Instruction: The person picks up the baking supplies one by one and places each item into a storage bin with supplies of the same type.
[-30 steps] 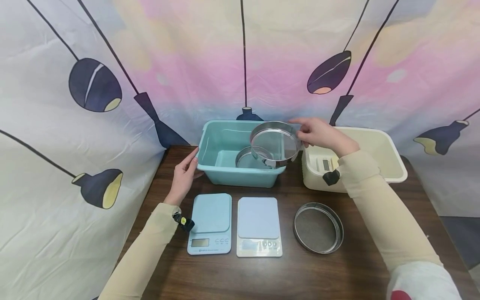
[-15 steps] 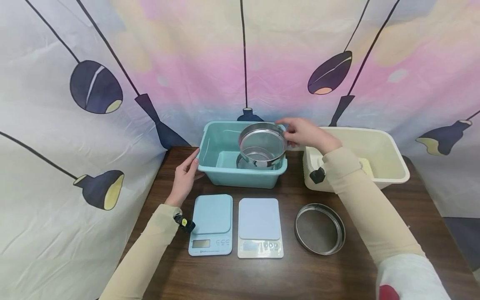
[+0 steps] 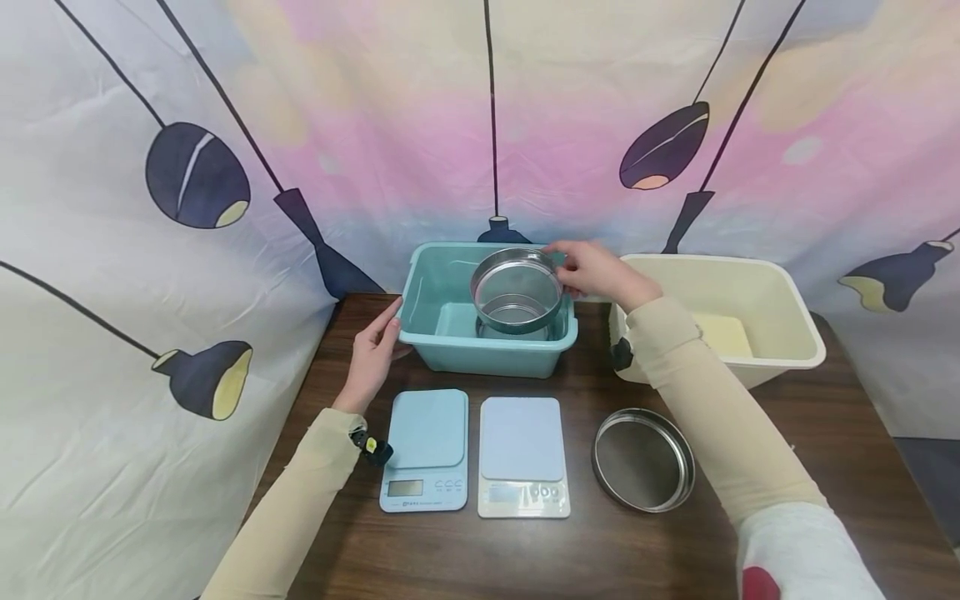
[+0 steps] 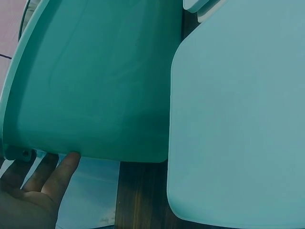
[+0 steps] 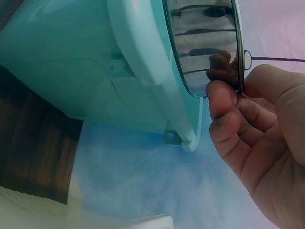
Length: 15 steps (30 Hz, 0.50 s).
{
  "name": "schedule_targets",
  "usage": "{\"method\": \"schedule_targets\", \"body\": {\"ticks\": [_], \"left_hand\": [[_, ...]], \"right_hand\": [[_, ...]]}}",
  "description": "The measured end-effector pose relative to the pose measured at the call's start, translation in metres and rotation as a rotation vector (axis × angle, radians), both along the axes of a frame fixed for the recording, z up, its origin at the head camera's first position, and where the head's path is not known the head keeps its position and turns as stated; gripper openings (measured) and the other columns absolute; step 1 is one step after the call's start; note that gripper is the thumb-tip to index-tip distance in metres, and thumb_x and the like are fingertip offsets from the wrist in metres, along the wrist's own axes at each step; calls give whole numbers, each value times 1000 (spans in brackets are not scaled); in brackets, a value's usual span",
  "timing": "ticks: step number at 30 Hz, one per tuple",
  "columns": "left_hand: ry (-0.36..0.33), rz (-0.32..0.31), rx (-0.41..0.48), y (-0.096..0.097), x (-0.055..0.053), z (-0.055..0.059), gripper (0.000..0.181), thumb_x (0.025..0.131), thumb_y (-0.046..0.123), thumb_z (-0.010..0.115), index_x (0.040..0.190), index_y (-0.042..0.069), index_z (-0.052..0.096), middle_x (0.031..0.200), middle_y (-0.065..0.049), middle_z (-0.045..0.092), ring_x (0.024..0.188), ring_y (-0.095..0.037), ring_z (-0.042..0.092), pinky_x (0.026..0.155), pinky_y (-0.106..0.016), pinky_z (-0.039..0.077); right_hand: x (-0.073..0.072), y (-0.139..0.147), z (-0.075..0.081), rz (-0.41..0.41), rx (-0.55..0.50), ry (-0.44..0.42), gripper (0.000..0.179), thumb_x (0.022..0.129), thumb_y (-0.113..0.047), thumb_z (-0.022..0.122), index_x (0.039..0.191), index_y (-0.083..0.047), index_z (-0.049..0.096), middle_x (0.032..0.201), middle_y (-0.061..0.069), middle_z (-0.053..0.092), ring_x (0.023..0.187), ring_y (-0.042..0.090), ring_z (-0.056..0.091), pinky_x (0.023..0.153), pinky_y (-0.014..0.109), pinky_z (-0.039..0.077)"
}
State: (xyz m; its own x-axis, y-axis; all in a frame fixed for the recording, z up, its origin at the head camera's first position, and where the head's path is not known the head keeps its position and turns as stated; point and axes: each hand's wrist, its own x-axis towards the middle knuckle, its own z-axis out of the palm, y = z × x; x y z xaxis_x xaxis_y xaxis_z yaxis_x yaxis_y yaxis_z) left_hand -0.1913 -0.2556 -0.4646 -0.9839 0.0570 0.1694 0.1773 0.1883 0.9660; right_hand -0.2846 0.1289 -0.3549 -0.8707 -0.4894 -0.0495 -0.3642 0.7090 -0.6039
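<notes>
My right hand (image 3: 600, 272) pinches the rim of a round metal sieve (image 3: 516, 292), thumb on one side and curled fingers on the other. The right wrist view shows the sieve's shiny side wall (image 5: 205, 43) between the fingertips and the bin rim. Held over the right half of a teal plastic bin (image 3: 487, 357), the sieve is slightly tilted, its mesh see-through. A second metal sieve (image 3: 517, 333) lies inside the bin below it, partly hidden. My left hand (image 3: 369, 354) touches the bin's left end with extended fingers, seen in the left wrist view at the wall's edge (image 4: 57, 174).
A blue kitchen scale (image 3: 427, 429) and a white one (image 3: 522, 440) lie side by side before the bin. Another round sieve (image 3: 643, 460) rests right of them. A cream bin (image 3: 772, 312) stands at the right, partly behind my right forearm. A printed curtain (image 3: 390, 125) hangs behind.
My right hand has carried the sieve leftward from the bin's right edge to above the sieve in the bin, and the sieve has levelled somewhat. My left hand stays at the bin.
</notes>
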Motion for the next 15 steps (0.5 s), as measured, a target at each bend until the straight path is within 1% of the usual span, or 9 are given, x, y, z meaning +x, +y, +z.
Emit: {"method": "schedule_targets", "body": {"ticks": [2,5,7,12,15], "left_hand": [[-1,-3,6,0,0,0,47,114,27,46,160,18,44,162,-12,44,132,-43,57,98,-51,56],[4,-14,20,-1,0,1,47,114,24,45,160,16,43,162,-15,43,133,-46,55,98,-54,54],[4,-13,22,-1,0,1,47,114,24,45,160,16,43,161,-16,44,133,-46,56,97,-52,56],[-1,-2,20,0,0,-1,47,113,28,46,159,17,45,159,-14,48,132,-42,58,95,-41,59],[11,1,20,1,0,-1,47,113,29,47,159,17,46,158,-15,49,131,-43,57,94,-40,60]], "right_hand": [[-1,-1,-2,-4,-3,0,49,102,-5,55,151,-6,51,74,9,67,70,33,65,57,29,51],[-3,-2,-5,-9,-6,2,49,102,-5,55,151,-5,50,76,9,69,68,29,66,57,29,52],[-5,-3,-7,-13,-10,3,50,102,-5,55,151,-5,50,77,10,70,67,27,65,58,30,51],[-8,-5,-14,-30,-10,-6,50,103,-6,58,152,-5,48,81,11,71,67,27,64,63,31,52],[-9,-6,-16,-39,-10,-10,50,103,-6,58,152,-5,48,84,13,71,67,25,63,66,34,55]]}}
